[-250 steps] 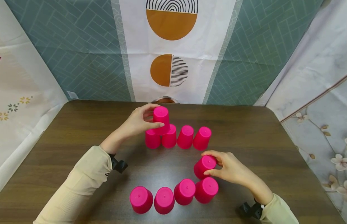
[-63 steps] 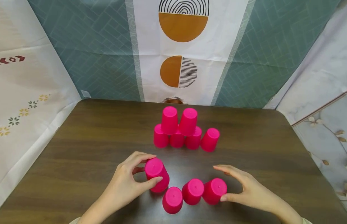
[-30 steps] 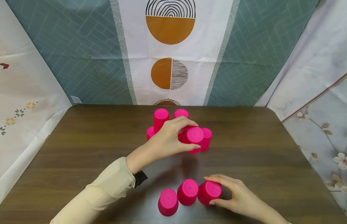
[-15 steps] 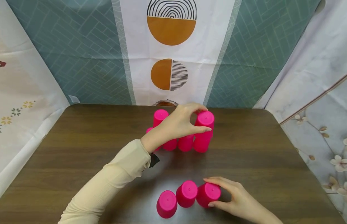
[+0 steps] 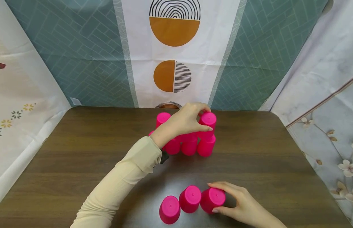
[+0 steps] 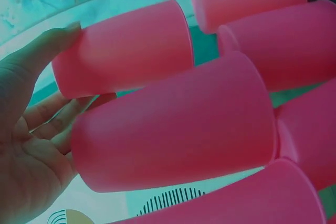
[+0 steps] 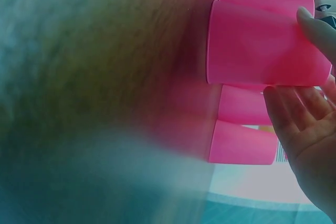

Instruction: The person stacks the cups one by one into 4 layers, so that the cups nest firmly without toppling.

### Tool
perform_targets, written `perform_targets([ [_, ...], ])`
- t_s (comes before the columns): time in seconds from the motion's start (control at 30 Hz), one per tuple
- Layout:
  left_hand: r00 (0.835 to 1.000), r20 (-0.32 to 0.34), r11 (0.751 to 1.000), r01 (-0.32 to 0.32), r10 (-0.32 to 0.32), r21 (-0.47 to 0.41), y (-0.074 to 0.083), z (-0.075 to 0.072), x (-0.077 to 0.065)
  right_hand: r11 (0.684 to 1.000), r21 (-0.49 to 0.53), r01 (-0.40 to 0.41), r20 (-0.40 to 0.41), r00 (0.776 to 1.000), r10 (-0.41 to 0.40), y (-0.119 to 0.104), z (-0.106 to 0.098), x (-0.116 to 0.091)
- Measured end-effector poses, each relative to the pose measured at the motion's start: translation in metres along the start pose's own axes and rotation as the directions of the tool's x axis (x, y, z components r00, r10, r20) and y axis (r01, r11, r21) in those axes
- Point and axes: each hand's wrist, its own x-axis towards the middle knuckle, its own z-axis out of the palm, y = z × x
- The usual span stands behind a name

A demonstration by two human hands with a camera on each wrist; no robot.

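My left hand (image 5: 186,120) pinches an upside-down pink plastic cup (image 5: 207,122) at the right end of the second tier, its rim right over the bottom row (image 5: 206,147). In the left wrist view, thumb and fingers lie on either side of this held cup (image 6: 126,48), with a neighbouring upper cup (image 6: 173,129) beside the palm. Another upper cup (image 5: 163,117) stands at the left; the left hand and forearm partly hide the stack. Near the front, my right hand (image 5: 242,202) grips the rightmost cup (image 5: 213,200) of three, thumb and fingers around its sides.
Two more inverted pink cups, a middle one (image 5: 190,199) and a left one (image 5: 169,210), stand beside the right hand's cup on the brown wooden table (image 5: 79,152). Patterned cloth (image 5: 102,57) hangs behind the table's back edge.
The left hand took a cup from the front group, carried it to the stack and lowered it at the right end. The right hand, apart from the rightmost front cup earlier, now grips it.
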Motion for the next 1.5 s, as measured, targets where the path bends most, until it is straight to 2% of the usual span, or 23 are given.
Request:
perform_targets([
  [0.2, 0.999, -0.015, 0.997, 0.035, -0.034, 0.066, -0.001, 0.001, -0.001, 1.000, 0.010, 0.009, -0.014, 1.000, -0.009, 0.000, 0.000, 0.001],
  [0.43, 0.998, -0.002, 0.991, 0.057, -0.057, 0.122, -0.007, 0.006, 0.003, 1.000, 0.022, -0.003, -0.013, 1.000, 0.003, -0.001, 0.001, -0.001],
  [0.8, 0.995, 0.067, 0.996, 0.062, -0.067, 0.068, -0.012, 0.005, 0.005, 0.999, 0.034, -0.024, -0.007, 1.000, 0.024, -0.002, 0.002, -0.001],
  [1.1, 0.988, 0.069, 0.983, 0.129, -0.139, 0.130, -0.005, 0.002, 0.003, 0.999, 0.046, -0.023, 0.002, 1.000, 0.023, -0.001, 0.001, -0.001],
  [1.5, 0.986, 0.095, 0.983, 0.121, -0.134, 0.138, -0.003, 0.001, 0.001, 0.999, 0.049, -0.022, -0.001, 1.000, 0.022, 0.000, 0.002, -0.002],
])
